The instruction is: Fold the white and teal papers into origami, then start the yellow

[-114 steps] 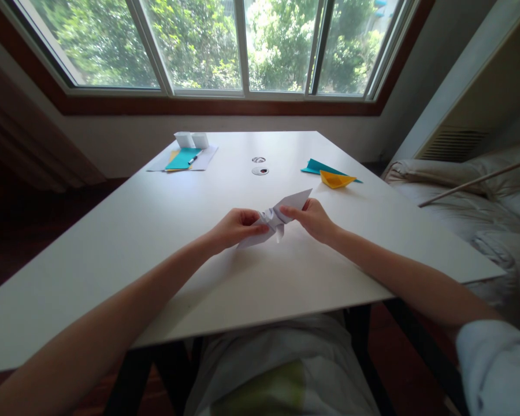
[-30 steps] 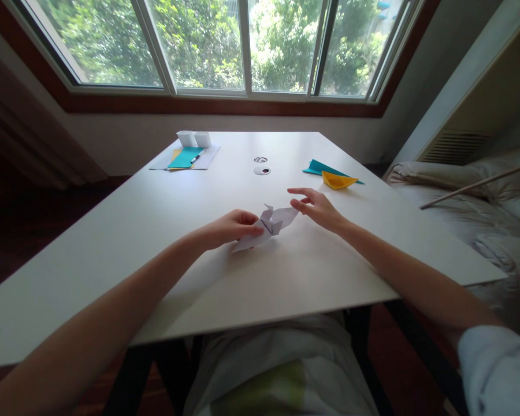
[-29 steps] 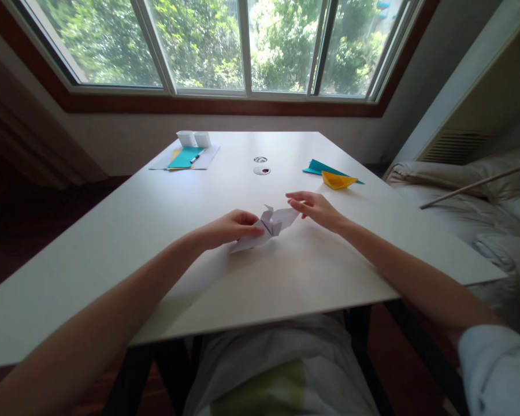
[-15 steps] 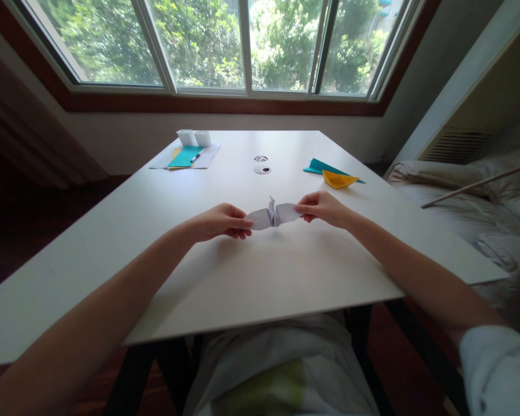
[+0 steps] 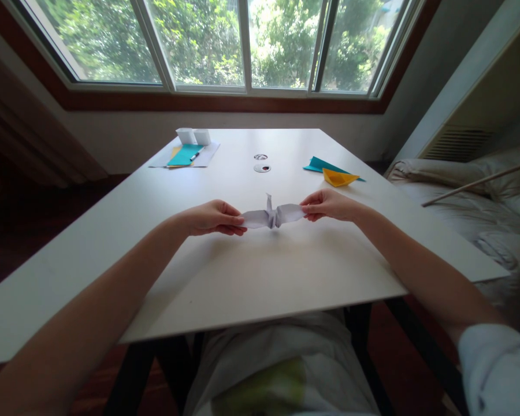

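Observation:
A white origami crane (image 5: 272, 217) is stretched out between my two hands, just above the white table (image 5: 260, 271). Its wings spread left and right, and a thin pointed part stands up from its folded middle. My left hand (image 5: 216, 218) pinches the tip of the left wing between thumb and fingers. At the other end, my right hand (image 5: 327, 204) is closed on the right wing's tip in the same way.
Beyond my right hand lie a yellow paper boat (image 5: 338, 177) and a teal paper plane (image 5: 323, 165). Teal paper (image 5: 185, 155), a pen (image 5: 195, 156) and white paper boxes (image 5: 193, 136) are at the far left. Two round discs (image 5: 262, 168) sit mid-table.
My hands have moved slightly apart, pulling the crane's wings wider. Its middle has opened out, and the upright point has shifted a little to the left.

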### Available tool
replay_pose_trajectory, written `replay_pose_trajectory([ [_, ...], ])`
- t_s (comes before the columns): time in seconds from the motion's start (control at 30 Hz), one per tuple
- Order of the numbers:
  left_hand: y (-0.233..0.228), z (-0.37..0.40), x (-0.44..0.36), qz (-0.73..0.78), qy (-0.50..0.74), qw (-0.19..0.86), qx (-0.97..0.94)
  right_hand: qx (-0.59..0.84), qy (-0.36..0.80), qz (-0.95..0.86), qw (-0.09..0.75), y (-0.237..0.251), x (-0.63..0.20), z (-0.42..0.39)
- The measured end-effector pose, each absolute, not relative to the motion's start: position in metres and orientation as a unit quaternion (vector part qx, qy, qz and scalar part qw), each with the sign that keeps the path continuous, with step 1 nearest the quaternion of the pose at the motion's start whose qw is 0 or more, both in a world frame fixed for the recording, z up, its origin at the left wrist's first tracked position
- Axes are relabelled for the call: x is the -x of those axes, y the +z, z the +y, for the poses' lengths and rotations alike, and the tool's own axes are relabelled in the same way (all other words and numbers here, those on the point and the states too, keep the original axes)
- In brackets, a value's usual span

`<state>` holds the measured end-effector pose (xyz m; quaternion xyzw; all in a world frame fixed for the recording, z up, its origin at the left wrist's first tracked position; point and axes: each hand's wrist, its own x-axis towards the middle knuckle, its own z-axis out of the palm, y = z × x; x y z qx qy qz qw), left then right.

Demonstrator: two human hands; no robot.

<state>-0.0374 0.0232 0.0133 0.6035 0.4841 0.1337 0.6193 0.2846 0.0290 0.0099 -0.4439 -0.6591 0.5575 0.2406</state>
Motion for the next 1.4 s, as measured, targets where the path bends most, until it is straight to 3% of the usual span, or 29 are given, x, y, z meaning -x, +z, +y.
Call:
replay_pose_trajectory([
  [0.43,0.012,0.021,0.032,0.486,0.142,0.642,-0.575,0.471,0.585,-0.622,0.219,0.009,-0.282,0.027],
  [0.8,0.016,0.019,0.027,0.494,0.245,0.620,-0.558,0.460,0.588,-0.590,0.308,-0.001,-0.280,0.032],
  [1.03,0.017,0.015,0.023,0.479,0.256,0.635,-0.549,0.472,0.563,-0.606,0.307,-0.005,-0.281,0.035],
  [1.13,0.017,0.014,0.022,0.470,0.263,0.642,-0.546,0.492,0.488,-0.656,0.298,-0.005,-0.281,0.036],
  [1.3,0.018,0.011,0.017,0.449,0.265,0.658,-0.543,0.505,0.176,-0.763,0.364,0.003,-0.271,0.027],
  [1.4,0.019,0.006,0.012,0.437,0.257,0.671,-0.541,0.452,0.068,-0.796,0.397,0.009,-0.260,0.014],
])
